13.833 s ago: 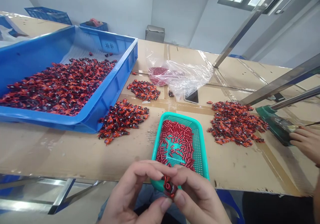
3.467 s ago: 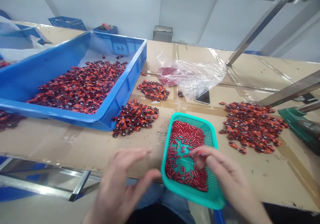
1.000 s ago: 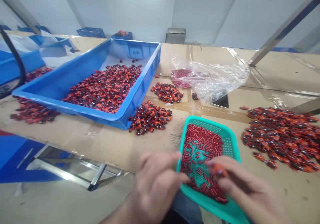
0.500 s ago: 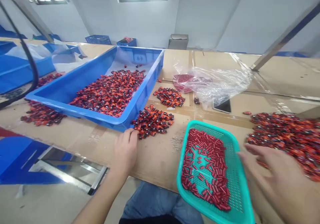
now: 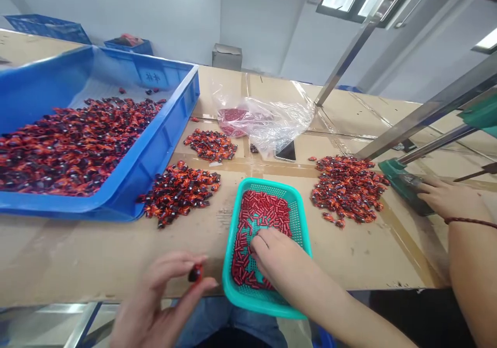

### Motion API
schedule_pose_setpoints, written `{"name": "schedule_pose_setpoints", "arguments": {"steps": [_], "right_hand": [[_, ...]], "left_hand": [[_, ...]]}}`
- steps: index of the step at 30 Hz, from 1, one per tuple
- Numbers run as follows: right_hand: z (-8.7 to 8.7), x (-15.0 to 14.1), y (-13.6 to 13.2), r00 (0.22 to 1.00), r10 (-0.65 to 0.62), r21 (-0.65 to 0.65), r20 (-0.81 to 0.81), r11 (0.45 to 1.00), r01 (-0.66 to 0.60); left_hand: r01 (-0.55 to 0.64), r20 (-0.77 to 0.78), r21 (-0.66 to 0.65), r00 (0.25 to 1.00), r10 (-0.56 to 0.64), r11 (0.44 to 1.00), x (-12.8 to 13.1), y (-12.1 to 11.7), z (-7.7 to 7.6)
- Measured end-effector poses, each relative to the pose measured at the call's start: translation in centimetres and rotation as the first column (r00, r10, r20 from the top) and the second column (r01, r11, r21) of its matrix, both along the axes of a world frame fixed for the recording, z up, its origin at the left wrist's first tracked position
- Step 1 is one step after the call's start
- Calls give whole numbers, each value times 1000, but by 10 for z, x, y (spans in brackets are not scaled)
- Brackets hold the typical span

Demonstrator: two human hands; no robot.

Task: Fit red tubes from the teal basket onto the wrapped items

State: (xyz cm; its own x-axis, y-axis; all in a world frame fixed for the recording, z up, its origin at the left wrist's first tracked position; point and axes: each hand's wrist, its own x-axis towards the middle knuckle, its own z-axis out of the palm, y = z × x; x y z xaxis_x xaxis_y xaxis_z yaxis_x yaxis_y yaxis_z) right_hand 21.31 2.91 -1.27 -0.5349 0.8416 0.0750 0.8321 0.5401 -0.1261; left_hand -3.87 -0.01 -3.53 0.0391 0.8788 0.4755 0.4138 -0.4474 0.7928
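Note:
My left hand [image 5: 166,296] pinches a small shiny black-and-red piece [image 5: 195,272] between thumb and fingers, just above the table's front edge. My right hand [image 5: 272,249] reaches into a green plastic basket [image 5: 305,223], its fingertips bent down among short dark-red tubes [image 5: 264,203]. Whatever those fingertips grip is hidden beneath them. Left of the basket lies a pile of black-and-red pieces [image 5: 180,190], with a smaller pile [image 5: 212,145] behind it. To the basket's right spreads another pile of similar pieces [image 5: 347,187].
A big blue tray [image 5: 155,151] full of black-and-red pieces stands at the left. Behind the basket are a clear plastic bag [image 5: 264,122] with red contents and a phone [image 5: 286,151]. At the right, a co-worker's hand [image 5: 450,198] rests by a green tool, near metal posts [image 5: 361,42].
The view has swung right, bringing the co-worker's arm into sight. My left hand has left the pile with a piece; my right hand has moved from beside the basket into it.

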Motion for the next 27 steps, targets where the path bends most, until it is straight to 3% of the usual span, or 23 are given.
{"name": "schedule_pose_setpoints", "arguments": {"steps": [3,6,8,10,11,13,17,20,22,25,27], "right_hand": [[2,1,0,996,-46,29,-71,998,48],[14,1,-8,970,-75,12,-229,997,80],[24,-1,-17,872,-86,-51,-483,996,69],[33,-5,-25,695,-73,-83,-716,996,20],[35,-7,-29,618,-50,-69,-784,998,-7],[38,-10,-34,560,39,-2,-827,997,-73],[35,-13,-38,588,150,94,-795,988,-125],[32,-14,-40,645,161,136,-747,987,-88],[33,-14,-41,633,137,111,-762,990,-81],[40,-13,-40,594,-66,-148,-802,985,-90],[46,-11,-39,598,-185,-338,-780,929,-153]], "left_hand": [[162,83,-60,984,-156,985,20,0,5],[219,193,-51,960,-205,974,34,2,8],[256,235,-32,941,-242,966,39,2,10],[302,245,2,924,-293,953,41,2,13],[318,236,25,919,-315,948,42,2,15],[332,199,73,919,-340,940,42,2,18],[357,121,110,921,-369,927,42,3,22],[343,24,122,937,-349,931,44,1,27],[340,-69,131,940,-333,931,44,-2,31],[346,-167,191,934,-317,919,45,-11,33],[314,-180,214,943,-279,925,45,-18,31]]}}
